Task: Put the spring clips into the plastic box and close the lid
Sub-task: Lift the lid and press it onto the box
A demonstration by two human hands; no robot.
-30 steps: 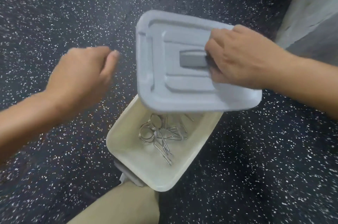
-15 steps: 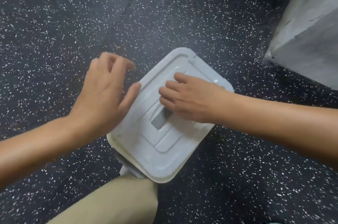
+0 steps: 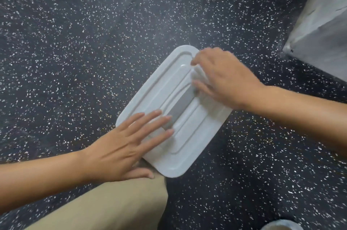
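Head view: we press both hands on the lid [image 3: 189, 143].
Left hand [image 3: 120, 151] lies flat, fingers [image 3: 150, 122] spread; right hand [image 3: 223, 77] has its fingers curled, grasping nothing.

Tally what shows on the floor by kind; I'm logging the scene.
Lid: 1
Hands, left and right, both on the lid: 2
Grey block: 1
Round object cut off at the bottom edge: 1
Total: 5
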